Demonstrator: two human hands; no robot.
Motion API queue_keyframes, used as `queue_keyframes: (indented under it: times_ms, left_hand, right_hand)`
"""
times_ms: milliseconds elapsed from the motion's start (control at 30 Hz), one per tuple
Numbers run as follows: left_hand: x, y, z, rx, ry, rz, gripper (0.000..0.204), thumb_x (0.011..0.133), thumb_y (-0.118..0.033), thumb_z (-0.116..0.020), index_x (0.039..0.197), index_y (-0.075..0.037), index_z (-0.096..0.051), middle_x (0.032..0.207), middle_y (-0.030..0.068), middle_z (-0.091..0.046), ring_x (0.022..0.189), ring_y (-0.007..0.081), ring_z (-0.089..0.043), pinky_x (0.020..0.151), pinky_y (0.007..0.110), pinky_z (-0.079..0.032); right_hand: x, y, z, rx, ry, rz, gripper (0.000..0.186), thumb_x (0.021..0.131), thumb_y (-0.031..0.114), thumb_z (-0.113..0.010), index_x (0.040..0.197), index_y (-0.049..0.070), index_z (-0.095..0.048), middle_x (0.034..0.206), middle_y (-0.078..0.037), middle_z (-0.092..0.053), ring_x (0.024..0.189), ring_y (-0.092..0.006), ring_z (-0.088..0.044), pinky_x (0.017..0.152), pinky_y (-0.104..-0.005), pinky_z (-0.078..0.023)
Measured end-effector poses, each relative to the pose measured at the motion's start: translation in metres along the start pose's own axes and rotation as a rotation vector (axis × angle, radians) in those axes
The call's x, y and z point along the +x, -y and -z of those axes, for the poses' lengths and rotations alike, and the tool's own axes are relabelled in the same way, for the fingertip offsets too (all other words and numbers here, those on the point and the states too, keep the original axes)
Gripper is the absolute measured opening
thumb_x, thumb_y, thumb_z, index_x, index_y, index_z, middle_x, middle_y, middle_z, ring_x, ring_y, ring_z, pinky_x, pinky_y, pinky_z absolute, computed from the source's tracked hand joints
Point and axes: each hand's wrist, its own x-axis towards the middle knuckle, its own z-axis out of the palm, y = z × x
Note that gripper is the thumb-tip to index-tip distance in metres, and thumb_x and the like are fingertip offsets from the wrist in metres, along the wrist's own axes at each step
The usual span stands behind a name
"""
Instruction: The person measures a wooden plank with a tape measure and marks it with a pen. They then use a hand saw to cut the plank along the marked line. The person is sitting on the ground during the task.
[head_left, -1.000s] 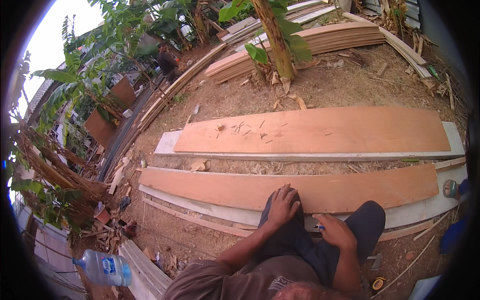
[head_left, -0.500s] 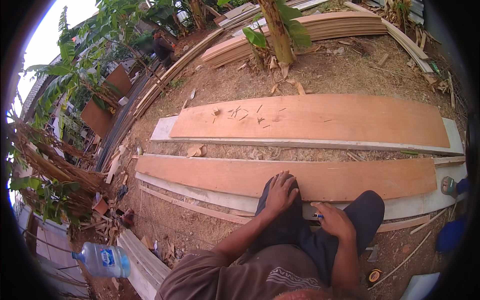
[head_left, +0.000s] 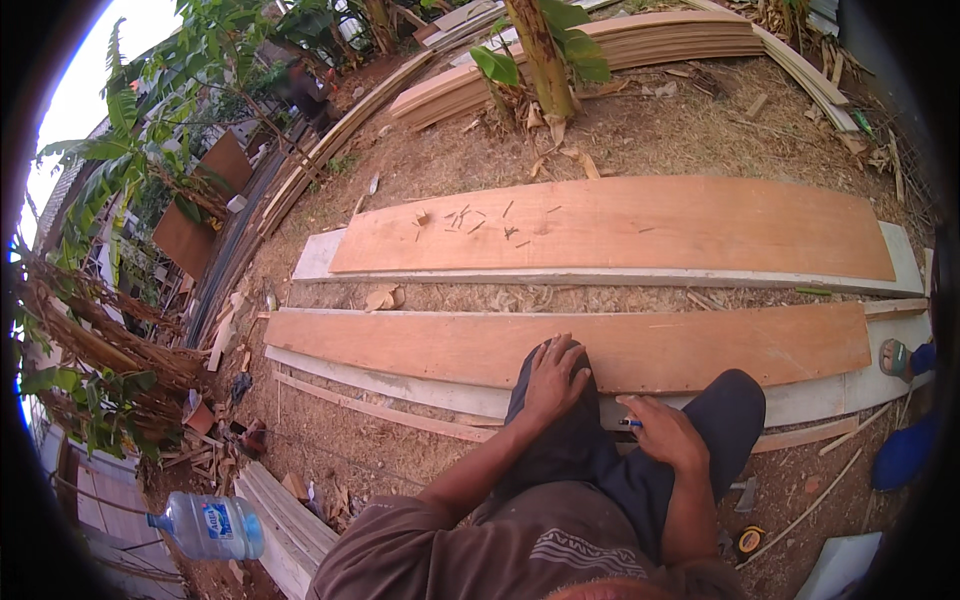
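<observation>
My left hand [head_left: 553, 380] rests on my left knee, its fingers stretched out and lying flat. Over my lap, my right hand [head_left: 668, 436] is closed around a small blue pen-like tool [head_left: 630, 422], whose exact kind is too small to make out. Just beyond my knees lies a long reddish-brown plywood strip [head_left: 400, 346] on a pale board [head_left: 440, 396]. A second plywood strip [head_left: 640, 225] lies farther off, parallel to it, with several thin dark slivers or nails and a small wood block [head_left: 422, 218] on top.
On the ground by my right leg are a tape measure [head_left: 750, 541] and a hatchet-like tool [head_left: 745, 496]. A large water bottle [head_left: 212, 526] lies at lower left. Another person's sandalled foot [head_left: 893, 357] shows at right. Stacked planks [head_left: 650, 50] and a banana trunk [head_left: 540, 65] stand beyond.
The whole view has shifted slightly, so the boards sit a little higher and more to the left. Both hands keep their places on my lap and knee.
</observation>
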Motion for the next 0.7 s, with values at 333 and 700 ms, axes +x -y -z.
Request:
queue_keyframes:
  times_ms: [333,700]
  left_hand:
    - [-0.0057,-0.0021,0.0001,-0.036,-0.119,-0.071,0.047,0.093,-0.029,-0.065,0.133,-0.006,-0.059,0.149,0.0222,-0.048,0.144,0.0384,-0.04,0.12,0.052,-0.027]
    - [-0.0043,0.0018,-0.0024,-0.027,-0.093,-0.048,0.047,0.094,-0.03,-0.064,0.135,-0.007,-0.058,0.15,0.0207,-0.047,0.145,0.0363,-0.038,0.12,0.051,-0.027]
  right_hand:
    - [-0.0036,0.0023,0.0012,0.059,-0.017,0.004,0.042,0.093,0.009,-0.059,0.135,0.008,-0.056,0.121,-0.02,-0.065,0.113,-0.0401,-0.061,0.092,-0.05,-0.05]
    - [0.0055,-0.0066,-0.0042,-0.004,-0.01,0.017,0.04,0.094,0.009,-0.057,0.134,0.009,-0.057,0.129,-0.019,-0.063,0.117,-0.0387,-0.06,0.095,-0.0487,-0.05]
